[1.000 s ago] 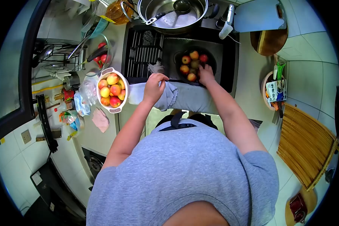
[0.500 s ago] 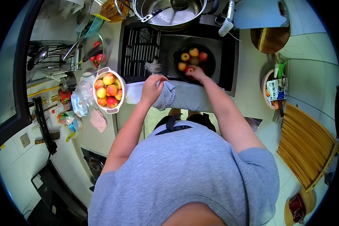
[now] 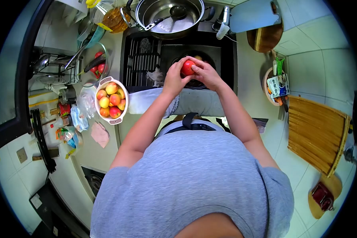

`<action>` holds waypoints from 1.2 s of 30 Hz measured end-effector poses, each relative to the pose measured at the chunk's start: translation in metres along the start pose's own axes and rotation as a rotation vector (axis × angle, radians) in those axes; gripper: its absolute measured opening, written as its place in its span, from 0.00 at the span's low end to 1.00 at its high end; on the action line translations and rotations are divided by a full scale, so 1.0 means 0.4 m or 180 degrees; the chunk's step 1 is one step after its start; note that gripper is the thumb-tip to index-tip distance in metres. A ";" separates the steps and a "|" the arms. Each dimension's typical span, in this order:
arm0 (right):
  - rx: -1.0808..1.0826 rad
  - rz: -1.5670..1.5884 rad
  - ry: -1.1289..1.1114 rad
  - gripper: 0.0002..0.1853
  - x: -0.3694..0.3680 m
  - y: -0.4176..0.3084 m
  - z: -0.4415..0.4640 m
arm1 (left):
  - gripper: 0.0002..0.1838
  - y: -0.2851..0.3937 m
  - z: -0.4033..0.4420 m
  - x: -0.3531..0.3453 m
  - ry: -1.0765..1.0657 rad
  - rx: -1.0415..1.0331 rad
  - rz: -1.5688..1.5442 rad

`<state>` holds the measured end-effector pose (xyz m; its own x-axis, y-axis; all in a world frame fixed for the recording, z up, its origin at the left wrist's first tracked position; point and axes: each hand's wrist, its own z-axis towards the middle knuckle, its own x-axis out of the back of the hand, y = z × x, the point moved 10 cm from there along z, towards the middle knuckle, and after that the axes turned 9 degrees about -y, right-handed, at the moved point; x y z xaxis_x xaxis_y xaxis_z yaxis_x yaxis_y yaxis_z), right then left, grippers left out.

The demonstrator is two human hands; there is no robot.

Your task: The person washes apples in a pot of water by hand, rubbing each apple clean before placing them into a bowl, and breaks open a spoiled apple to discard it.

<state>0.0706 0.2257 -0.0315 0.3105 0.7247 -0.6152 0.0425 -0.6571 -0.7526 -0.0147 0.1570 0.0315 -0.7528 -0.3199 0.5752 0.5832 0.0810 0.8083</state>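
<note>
Shiny red round fruit (image 3: 188, 68) sits at twelve o'clock from my body, held up between my two hands over the near side of the wide black rectangular sink (image 3: 228, 59). The sink is the largest thing around it, with metal rack bars at nine o'clock inside. From the fruit, the big two-handled stainless-steel pot (image 3: 191, 24) stands between eleven and twelve o'clock, a black-handled ladle (image 3: 178, 12) in it. The flat light-blue board (image 3: 252, 18) is at two o'clock, and the long grey cloth (image 3: 196, 104) lies along the sink's front at six. At eight o'clock is the white oval basket (image 3: 127, 106) of red-and-yellow fruits (image 3: 115, 99). Partly hidden beneath my hands, the round black bowl (image 3: 212, 63) rests in the sink with paler fruit in it. My left hand (image 3: 173, 80) curls round the fruit's nine o'clock side; my right hand (image 3: 208, 76) closes on it from three, thumb against the skin. Both grips are closed on that one fruit.
</note>
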 end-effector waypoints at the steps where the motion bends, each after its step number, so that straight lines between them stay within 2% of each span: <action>1: 0.0051 -0.0012 0.0031 0.30 -0.001 -0.016 -0.008 | 0.39 0.016 0.007 0.007 -0.0025 -0.0056 -0.0002; 3: 0.0180 0.0059 0.0082 0.26 -0.010 -0.044 -0.023 | 0.37 0.019 0.016 0.010 -0.0211 0.0123 -0.0347; 5: 0.0178 0.0111 0.0188 0.25 -0.015 -0.065 -0.042 | 0.36 0.051 0.020 0.017 -0.0091 -0.0084 -0.0341; 8: 0.0112 0.0194 0.0399 0.23 -0.013 -0.064 -0.062 | 0.35 0.074 0.019 0.016 -0.0144 0.0031 -0.0411; 10: 0.0099 0.0200 0.0527 0.22 -0.020 -0.074 -0.075 | 0.33 0.072 0.020 0.016 -0.0062 0.0143 -0.0804; 13: 0.0348 0.0568 0.0437 0.21 -0.046 -0.099 -0.083 | 0.33 0.097 0.033 0.034 -0.0038 0.0002 -0.0849; 15: 0.0632 0.0983 0.0396 0.22 -0.049 -0.093 -0.080 | 0.34 0.079 0.048 0.023 -0.0295 0.0155 -0.0776; 16: 0.0651 0.0976 0.0399 0.22 -0.048 -0.089 -0.082 | 0.34 0.113 0.056 0.045 0.0012 -0.0440 -0.0420; 18: 0.0410 0.1022 0.0399 0.22 -0.051 -0.073 -0.075 | 0.35 0.149 0.046 0.069 0.0330 -0.1078 -0.0047; 19: 0.0284 0.1046 0.0402 0.22 -0.054 -0.066 -0.074 | 0.34 0.138 0.039 0.068 0.0305 -0.0861 0.0290; 20: 0.0500 0.0834 0.0316 0.21 -0.061 -0.087 -0.076 | 0.33 0.125 0.036 0.067 0.0285 -0.0638 0.0627; 21: 0.0517 0.0823 0.0307 0.21 -0.060 -0.088 -0.071 | 0.33 0.128 0.034 0.069 0.0294 -0.0656 0.0635; 23: 0.0637 0.0382 0.0533 0.21 -0.043 -0.102 -0.065 | 0.31 0.047 0.046 0.033 -0.0249 0.0190 -0.0967; 28: 0.0726 0.0126 0.0577 0.21 -0.072 -0.120 -0.068 | 0.32 0.028 0.037 0.038 -0.0251 0.0142 -0.1494; 30: 0.0709 -0.0018 0.0634 0.21 -0.081 -0.118 -0.068 | 0.30 0.014 0.024 0.015 -0.0469 0.0480 -0.2356; 34: 0.0647 -0.0292 0.0760 0.22 -0.083 -0.101 -0.049 | 0.28 0.036 0.023 0.032 -0.0527 0.0442 -0.2243; 36: 0.0647 -0.0396 0.0801 0.24 -0.080 -0.099 -0.041 | 0.27 0.059 0.023 0.050 -0.0533 0.0427 -0.0941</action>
<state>0.0747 0.2250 0.0219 0.5403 0.7060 -0.4578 -0.0875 -0.4939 -0.8651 -0.0186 0.1611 0.0631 -0.9289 -0.1899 0.3179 0.2960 0.1350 0.9456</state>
